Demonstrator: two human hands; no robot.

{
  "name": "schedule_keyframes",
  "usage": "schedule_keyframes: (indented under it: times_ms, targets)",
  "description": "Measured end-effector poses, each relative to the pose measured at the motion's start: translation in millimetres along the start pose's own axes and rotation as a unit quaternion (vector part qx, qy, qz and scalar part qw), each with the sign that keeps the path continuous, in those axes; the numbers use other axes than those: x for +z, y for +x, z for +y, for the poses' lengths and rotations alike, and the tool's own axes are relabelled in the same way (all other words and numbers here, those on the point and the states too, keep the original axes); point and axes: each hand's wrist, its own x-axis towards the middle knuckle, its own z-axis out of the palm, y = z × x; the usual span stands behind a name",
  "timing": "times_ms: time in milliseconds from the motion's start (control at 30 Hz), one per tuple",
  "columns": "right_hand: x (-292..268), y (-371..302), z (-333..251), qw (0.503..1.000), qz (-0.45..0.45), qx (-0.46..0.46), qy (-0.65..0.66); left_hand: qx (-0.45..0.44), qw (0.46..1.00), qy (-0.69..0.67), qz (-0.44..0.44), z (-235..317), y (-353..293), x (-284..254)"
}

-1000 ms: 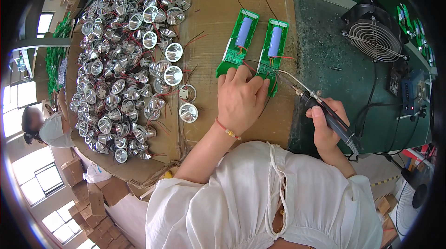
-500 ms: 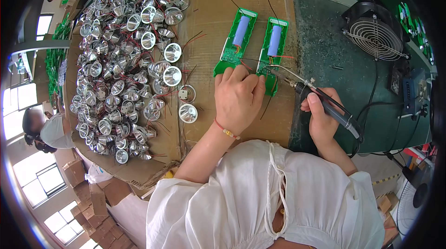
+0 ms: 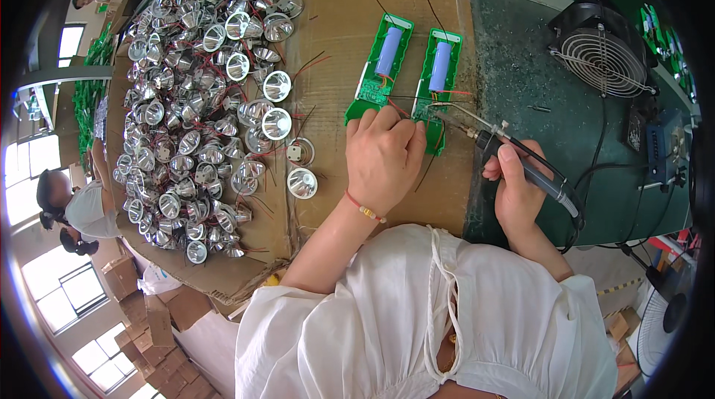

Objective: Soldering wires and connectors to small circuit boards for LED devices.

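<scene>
Two green plastic housings lie side by side on cardboard, the left housing [image 3: 401, 40] and the right housing [image 3: 436, 140]. Each carries a purple cylindrical battery, the left battery [image 3: 389, 51] and the right battery [image 3: 441, 66], above a circuit board with thin wires. My left hand [image 3: 381, 149] is closed over the lower part of the left housing, fingertips bent down between the two. Whatever it pinches is hidden under the fingers. In my right hand [image 3: 515, 184] is a soldering iron [image 3: 550, 187] with a thin curved feed tube, its front end pointing at the right housing's board.
A cardboard box [image 3: 212, 274] at left holds a heap of silver reflector cups [image 3: 182, 142] with red and black wires. A few cups, like this one [image 3: 302, 183], lie beside it. At right stand a black fan [image 3: 602, 60] and a blue control box [image 3: 665, 147]. People are farther left.
The soldering iron has shifted slightly right, its front end drawing back a little from the right housing. My left hand stays almost still. Another person's head shows at far left.
</scene>
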Motion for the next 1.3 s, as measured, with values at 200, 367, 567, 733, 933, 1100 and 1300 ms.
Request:
schedule_keyframes:
  times_ms: [200, 367, 567, 733, 933, 1100, 1300]
  targets:
    - [2.8, -2.2, -1.6, 0.999, 0.007, -0.007, -0.031, 0.000, 1.000, -0.004, 0.001, -0.2, 0.1, 0.9]
    - [0.1, -3.8, -3.4, 0.999, -0.010, -0.020, -0.026, 0.000, 1.000, -0.003, 0.005, 1.4, 0.2, -1.9]
    - [-24.7, -4.9, -8.3, 0.996, 0.003, -0.079, -0.038, -0.025, 0.999, 0.002, -0.025, -3.0, 9.7, -17.5]
    - [-58.6, -4.3, -10.3, 0.991, 0.059, -0.098, -0.069, 0.002, 0.997, 0.049, -0.056, 13.4, 23.3, -18.0]
    - [-83.7, -0.7, -1.9, 0.989, 0.107, -0.067, -0.078, 0.077, 0.990, 0.077, -0.092, 61.6, 133.0, 12.2]
    - [-78.1, 2.5, 8.3, 0.990, 0.084, -0.091, -0.070, -0.020, 0.990, 0.068, -0.124, 84.7, 263.4, 63.2]
    - [-82.4, 4.3, 4.0, 0.993, 0.065, -0.064, -0.080, 0.170, 0.985, 0.007, 0.022, 61.3, 234.6, 9.2]
